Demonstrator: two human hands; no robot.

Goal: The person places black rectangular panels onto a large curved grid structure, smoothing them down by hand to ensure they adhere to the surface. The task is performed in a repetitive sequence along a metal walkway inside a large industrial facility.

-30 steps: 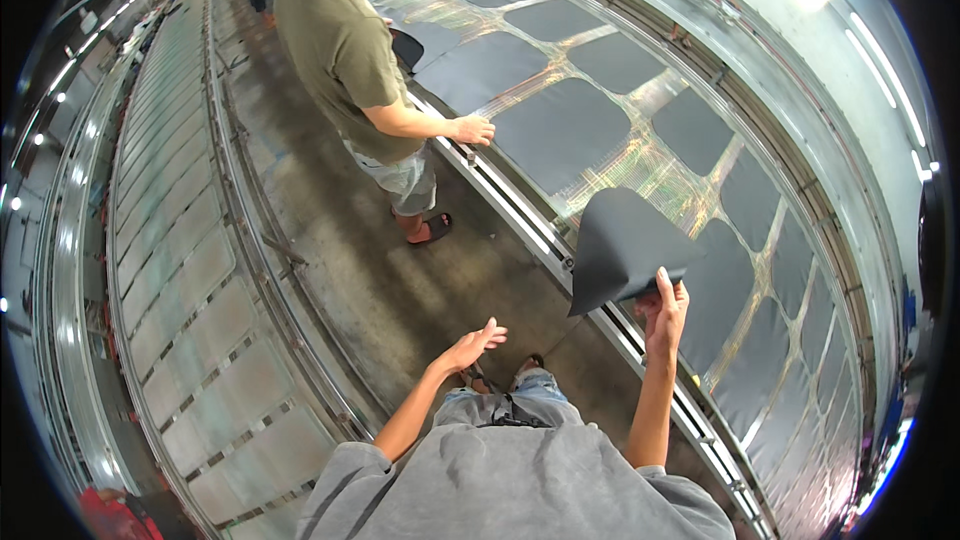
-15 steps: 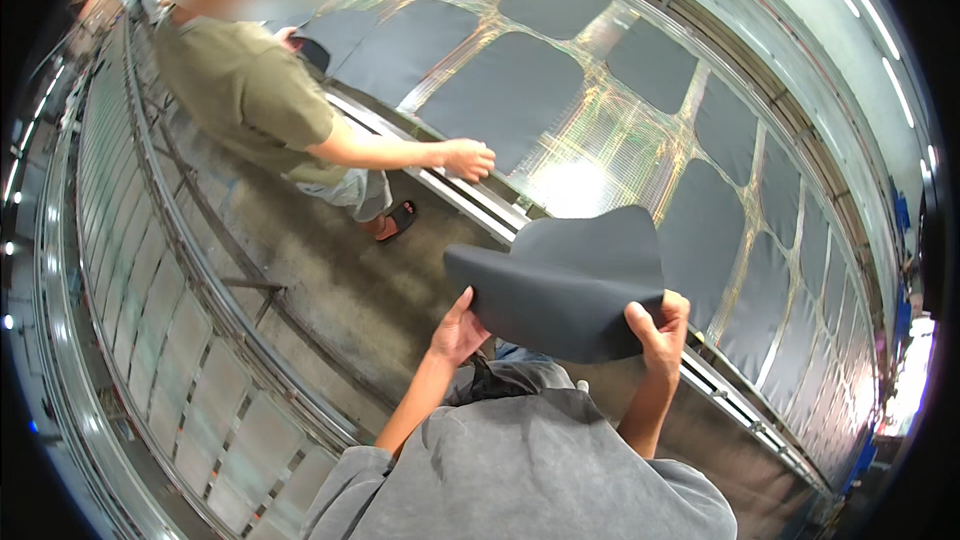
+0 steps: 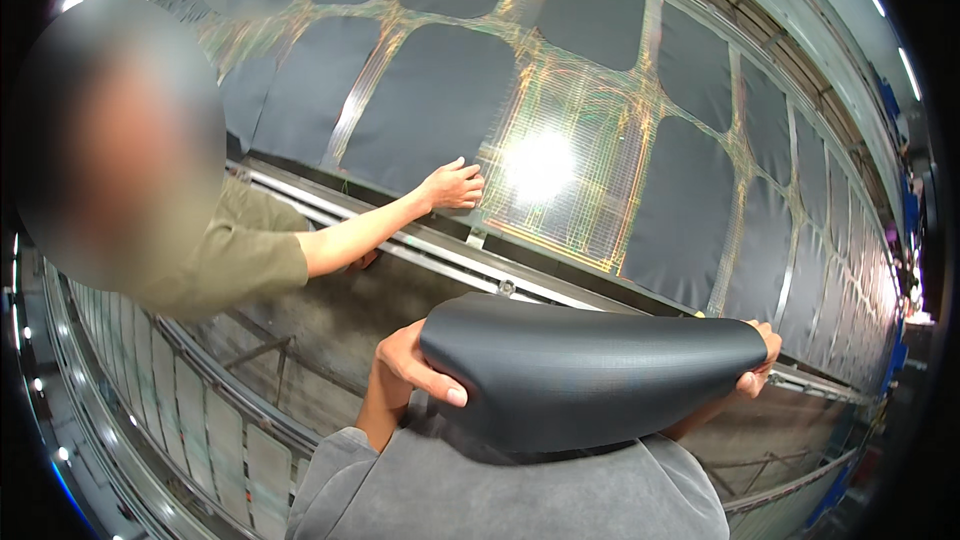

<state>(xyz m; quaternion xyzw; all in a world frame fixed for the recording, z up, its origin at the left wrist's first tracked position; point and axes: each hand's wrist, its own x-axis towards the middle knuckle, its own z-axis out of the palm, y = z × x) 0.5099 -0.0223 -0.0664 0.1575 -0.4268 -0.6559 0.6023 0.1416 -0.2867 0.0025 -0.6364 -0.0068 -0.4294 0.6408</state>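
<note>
1. Big shiny frame (image 3: 560,190) fills the far side of the scene. It is laced with thin wires that glow gold where a lamp shines on them, and many dark sheets (image 3: 430,105) lie on it in rows with gaps between.
2. Your left hand (image 3: 415,365) is closed on the left end of a dark rubbery sheet (image 3: 590,375). The thumb lies on top and the fingers curl under.
3. Your right hand (image 3: 755,365) pinches the right end of the same sheet. Only the fingertips show past its edge.
4. You hold the sheet by both ends, likely because it is floppy. It bends up in the middle like a hill and hangs close in front of your chest, on the near side of the metal rail (image 3: 480,260).
5. A co-worker's hand (image 3: 455,185) reaches in from the left. It rests flat on the frame just beside a dark sheet, maybe to smooth or steady it. That person wears an olive shirt (image 3: 230,260).
6. A grey floor (image 3: 330,330) runs between you and the rail, with a railing (image 3: 200,380) on the near left.
7. Half a second ago the sheet was more upright and curled. Now it is turned flatter and spread wide between your hands. The co-worker also looks nearer and bigger in view than before.
</note>
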